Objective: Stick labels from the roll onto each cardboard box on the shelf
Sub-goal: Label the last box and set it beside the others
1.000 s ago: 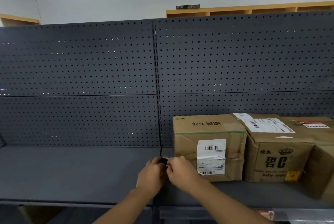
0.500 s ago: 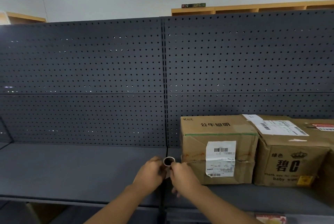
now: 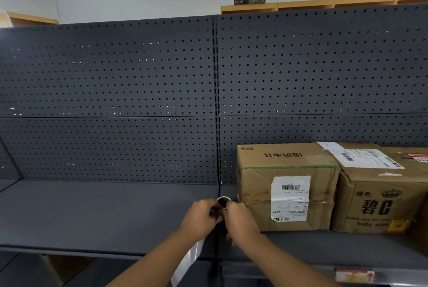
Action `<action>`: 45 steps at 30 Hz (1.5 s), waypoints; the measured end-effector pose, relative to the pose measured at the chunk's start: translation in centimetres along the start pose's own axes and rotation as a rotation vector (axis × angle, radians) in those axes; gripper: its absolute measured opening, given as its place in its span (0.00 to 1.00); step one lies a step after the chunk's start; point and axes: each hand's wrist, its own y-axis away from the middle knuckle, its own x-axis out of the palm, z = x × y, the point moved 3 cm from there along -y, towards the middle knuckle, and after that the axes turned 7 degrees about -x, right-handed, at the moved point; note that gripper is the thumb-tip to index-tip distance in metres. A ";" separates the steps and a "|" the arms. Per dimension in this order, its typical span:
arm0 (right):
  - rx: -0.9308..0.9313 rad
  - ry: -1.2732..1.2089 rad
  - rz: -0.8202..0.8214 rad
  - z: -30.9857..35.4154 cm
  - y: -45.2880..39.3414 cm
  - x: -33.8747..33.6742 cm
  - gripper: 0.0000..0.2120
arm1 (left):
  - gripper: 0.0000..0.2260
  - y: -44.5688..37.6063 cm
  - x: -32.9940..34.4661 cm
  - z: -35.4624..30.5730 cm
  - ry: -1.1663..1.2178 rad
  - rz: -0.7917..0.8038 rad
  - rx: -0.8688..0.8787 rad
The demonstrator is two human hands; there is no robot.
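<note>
Both hands meet at about six o'clock in the view, just in front of the shelf [image 3: 97,212]. The left hand [image 3: 200,218] curls around the label roll [image 3: 223,202], and the right hand [image 3: 239,219] pinches at its near side, seemingly working a label loose. A pale strip of backing paper [image 3: 186,261] trails down from the hands toward seven o'clock.

The roll looks light and easy to hold by its stiff cardboard core; the labels themselves are likely thin, floppy and tacky, so a peeled one is best taken by a corner to stop it folding onto itself. The loose backing paper may get in the way.

At three o'clock from the hands, close by, stands the first cardboard box [image 3: 287,184], printed "公牛照明" on top, with a white barcode sticker [image 3: 290,197] on its front; the sticker's small print is too fine to read. Touching it on the right is the second cardboard box [image 3: 379,196], marked "绿色", "碧C" and "baby", with a shipping slip [image 3: 366,158] on top. Both look stiff enough to press against.
</note>
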 end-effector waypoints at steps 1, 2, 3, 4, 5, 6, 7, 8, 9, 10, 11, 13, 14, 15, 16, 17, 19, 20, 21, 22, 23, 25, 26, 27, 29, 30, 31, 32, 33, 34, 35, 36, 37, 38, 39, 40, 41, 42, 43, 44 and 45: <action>-0.004 0.004 0.007 0.0 0.0 -0.1 0.06 | 0.08 -0.1 0.0 0.0 0.008 0.012 -0.012; -0.005 0.017 0.014 0.0 -0.1 -0.1 0.05 | 0.08 -0.1 0.1 0.0 0.018 0.025 -0.024; -0.006 0.029 0.019 0.0 -0.1 -0.1 0.05 | 0.08 -0.2 0.2 0.1 0.031 0.036 -0.034; -0.007 0.043 0.027 -0.1 -0.1 0.0 0.04 | 0.08 -0.3 0.3 0.2 0.046 0.044 -0.043; -0.008 0.058 0.036 -0.2 -0.2 0.1 0.04 | 0.08 -0.4 0.4 0.4 0.061 0.055 -0.055; -0.010 0.072 0.042 -0.3 -0.2 0.3 0.05 | 0.08 -0.5 0.5 0.5 0.075 0.070 -0.066; -0.012 0.087 0.050 -0.4 -0.2 0.4 0.06 | 0.08 -0.6 0.6 0.6 0.084 0.088 -0.075; -0.012 0.104 0.059 -0.5 -0.2 0.4 0.08 | 0.09 -0.6 0.7 0.6 0.087 0.102 -0.077; -0.013 0.125 0.067 -0.7 -0.1 0.4 0.09 | 0.09 -0.6 0.7 0.6 0.087 0.110 -0.076; -0.013 0.145 0.075 -0.8 -0.1 0.3 0.10 | 0.10 -0.6 0.7 0.6 0.087 0.113 -0.071; -0.016 0.158 0.079 -0.9 -0.1 0.3 0.10 | 0.10 -0.7 0.8 0.6 0.092 0.114 -0.070; -0.013 0.166 0.079 -1.0 -0.1 0.3 0.10 | 0.11 -0.6 0.9 0.7 0.098 0.117 -0.080; -0.010 0.170 0.080 -1.1 -0.1 0.4 0.10 | 0.11 -0.6 0.9 0.7 0.101 0.114 -0.089; -0.010 0.171 0.080 -1.1 -0.2 0.5 0.10 | 0.11 -0.6 0.9 0.7 0.107 0.110 -0.100; -0.013 0.163 0.077 -1.1 -0.3 0.6 0.08 | 0.11 -0.6 1.0 0.8 0.114 0.108 -0.108; -0.016 0.145 0.070 -1.2 -0.4 0.7 0.07 | 0.11 -0.6 1.0 0.8 0.123 0.108 -0.113; -0.012 0.099 0.042 -1.4 -0.6 1.1 0.06 | 0.10 -0.6 1.0 0.8 0.136 0.106 -0.119; -0.012 0.076 0.021 -1.6 -0.8 1.2 0.06 | 0.10 -0.6 1.0 0.8 0.142 0.106 -0.123; -0.015 0.057 0.002 -1.7 -0.8 1.3 0.07 | 0.10 -0.6 0.9 0.7 0.148 0.108 -0.128; -0.021 0.044 -0.014 -1.8 -0.9 1.4 0.09 | 0.09 -0.6 0.8 0.6 0.151 0.111 -0.131; -0.026 0.037 -0.024 -1.8 -0.9 1.4 0.10 | 0.09 -0.6 0.7 0.6 0.151 0.115 -0.135; -0.037 0.034 -0.032 -1.8 -0.9 1.4 0.10 | 0.09 -0.5 0.7 0.5 0.143 0.123 -0.140; -0.039 0.042 -0.028 -1.8 -0.9 1.4 0.09 | 0.10 -0.5 0.7 0.4 0.137 0.120 -0.137; -0.038 0.049 -0.025 -1.8 -0.9 1.4 0.08 | 0.10 -0.5 0.7 0.4 0.129 0.117 -0.131; -0.035 0.049 -0.021 -1.8 -0.7 1.4 0.07 | 0.10 -0.4 0.7 0.2 0.108 0.114 -0.118; -0.038 0.049 -0.023 -1.8 -0.7 1.4 0.07 | 0.11 -0.4 0.7 0.2 0.098 0.114 -0.111; -0.042 0.052 -0.025 -1.8 -0.6 1.3 0.07 | 0.12 -0.4 0.7 0.2 0.090 0.112 -0.107; -0.045 0.054 -0.024 -1.9 -0.5 1.3 0.07 | 0.12 -0.4 0.6 0.3 0.086 0.105 -0.108; -0.043 0.051 -0.024 -1.9 -0.4 1.2 0.06 | 0.13 -0.5 0.6 0.4 0.086 0.099 -0.114; -0.044 0.044 -0.028 -1.9 -0.3 1.2 0.06 | 0.14 -0.5 0.6 0.5 0.089 0.092 -0.118; -0.043 0.042 -0.040 -1.7 -0.1 1.1 0.05 | 0.14 -0.6 0.6 0.5 0.090 0.086 -0.114; -0.047 0.035 -0.060 -1.6 -0.1 1.1 0.05 | 0.15 -0.5 0.6 0.5 0.082 0.071 -0.099; -0.051 0.027 -0.082 -1.4 0.1 1.0 0.05 | 0.16 -0.5 0.6 0.4 0.069 0.055 -0.085; -0.051 0.024 -0.098 -1.3 0.2 0.9 0.06 | 0.16 -0.5 0.6 0.4 0.064 0.032 -0.067; -0.049 0.030 -0.110 -1.0 0.3 0.8 0.07 | 0.17 -0.6 0.7 0.3 0.060 0.004 -0.053; -0.053 0.038 -0.119 -0.8 0.5 0.6 0.08 | 0.17 -0.6 0.8 0.3 0.056 -0.022 -0.042; -0.056 0.043 -0.128 -0.5 0.7 0.3 0.08 | 0.16 -0.6 0.8 0.1 0.051 -0.040 -0.032; -0.059 0.041 -0.138 -0.4 0.9 0.1 0.09 | 0.15 -0.5 0.8 -0.2 0.047 -0.054 -0.022; -0.057 0.033 -0.139 -0.2 1.2 -0.3 0.09 | 0.14 -0.5 0.8 -0.3 0.036 -0.062 -0.023; -0.053 0.026 -0.135 -0.1 1.4 -0.6 0.08 | 0.14 -0.6 0.9 -0.4 0.025 -0.063 -0.028; -0.044 0.020 -0.125 0.0 1.7 -0.9 0.08 | 0.14 -0.6 0.9 -0.5 0.009 -0.058 -0.038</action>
